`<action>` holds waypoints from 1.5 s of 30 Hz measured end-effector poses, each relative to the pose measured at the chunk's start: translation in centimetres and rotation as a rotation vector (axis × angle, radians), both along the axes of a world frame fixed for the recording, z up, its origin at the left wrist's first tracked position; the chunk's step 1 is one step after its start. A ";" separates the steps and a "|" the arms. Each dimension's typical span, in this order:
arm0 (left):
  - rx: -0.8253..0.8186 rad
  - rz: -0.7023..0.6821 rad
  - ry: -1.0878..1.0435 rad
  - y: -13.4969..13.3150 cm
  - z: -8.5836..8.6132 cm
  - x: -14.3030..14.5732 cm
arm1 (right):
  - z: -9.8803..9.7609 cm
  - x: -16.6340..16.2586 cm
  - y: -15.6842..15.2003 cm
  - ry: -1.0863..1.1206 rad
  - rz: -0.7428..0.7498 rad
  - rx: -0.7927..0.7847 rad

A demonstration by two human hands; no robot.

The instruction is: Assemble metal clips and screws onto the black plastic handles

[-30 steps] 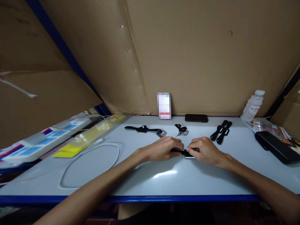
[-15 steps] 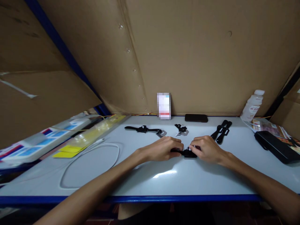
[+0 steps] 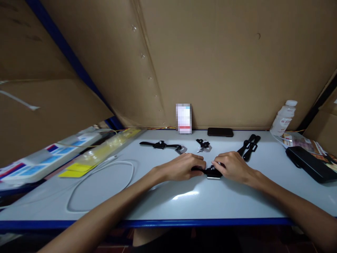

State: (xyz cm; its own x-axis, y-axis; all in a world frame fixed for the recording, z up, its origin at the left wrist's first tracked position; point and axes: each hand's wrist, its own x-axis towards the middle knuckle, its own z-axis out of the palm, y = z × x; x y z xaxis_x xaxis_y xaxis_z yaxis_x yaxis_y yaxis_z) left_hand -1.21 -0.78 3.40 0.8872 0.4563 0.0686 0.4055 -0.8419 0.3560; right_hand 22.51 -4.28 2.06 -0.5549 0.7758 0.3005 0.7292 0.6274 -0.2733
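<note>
A black spokeshave (image 3: 212, 172) is held low over the table between my hands, a pale blade edge showing along its near side. My left hand (image 3: 185, 166) is closed around its left handle. With bent fingers, my right hand (image 3: 231, 166) grips its right side, the thumb and fingertips close to the small bright screws on top. The right handle is mostly hidden by that hand. Just beyond my hands lie black clamp pieces (image 3: 202, 143) with a loose silver blade (image 3: 207, 149) and small screws.
Another spokeshave (image 3: 160, 144) lies left, a blade by its handle. Two black spokeshave bodies (image 3: 249, 147) rest at right. Behind are a propped phone with a blurred screen (image 3: 183, 118) and a dark phone (image 3: 220, 132). A bottle (image 3: 283, 117), black case (image 3: 310, 164) and white cable (image 3: 133, 172) flank the work.
The spokeshave has tipped slightly, so its near blade edge looks brighter. My right fingertips have shifted a little around the screws. My left hand keeps its grip.
</note>
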 end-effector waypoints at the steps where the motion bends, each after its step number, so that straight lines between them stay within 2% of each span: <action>1: 0.002 -0.002 0.001 0.0 0.0 0.0 | 0.0 0.0 0.0 -0.011 -0.006 0.005; 5: 0.001 -0.004 0.004 0.0 -0.1 -0.1 | 0.0 0.0 -0.1 0.006 0.080 -0.063; 10: -0.005 -0.005 -0.004 0.0 -0.1 0.0 | -0.1 0.0 0.0 0.000 0.023 0.002; 14: -0.009 -0.010 -0.012 0.0 0.0 0.0 | -0.2 0.0 0.0 0.031 0.112 -0.062; 19: -0.018 -0.003 -0.003 0.0 -0.1 -0.1 | -0.1 -0.1 -0.1 -0.018 0.000 0.041; 24: -0.017 -0.002 0.004 -0.1 0.0 -0.1 | 0.2 0.3 0.3 0.053 -0.001 -0.026; 29: -0.015 0.002 0.019 -0.2 0.2 0.0 | 0.9 1.4 1.0 0.101 -0.058 0.014; 35: -0.009 0.015 0.011 -0.2 0.1 0.1 | 1.4 2.0 0.5 -0.034 0.024 -0.043; 39: -0.002 0.024 0.020 -0.2 0.0 0.2 | 1.4 1.0 -0.3 -0.183 0.013 0.002; 42: -0.029 0.017 0.002 -0.2 -0.3 0.4 | 0.8 -0.1 -0.8 -0.289 0.029 0.053; 45: -0.055 0.015 -0.029 0.1 -0.6 0.4 | -0.1 -1.3 -1.1 -0.348 -0.018 0.063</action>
State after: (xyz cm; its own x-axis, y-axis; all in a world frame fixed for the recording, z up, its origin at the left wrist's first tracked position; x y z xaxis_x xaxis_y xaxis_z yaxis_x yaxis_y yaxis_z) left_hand -0.81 -0.73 2.79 0.8780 0.4737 0.0684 0.4072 -0.8144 0.4134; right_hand 21.24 -5.42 1.97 -0.6186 0.7725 0.1434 0.7831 0.6211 0.0328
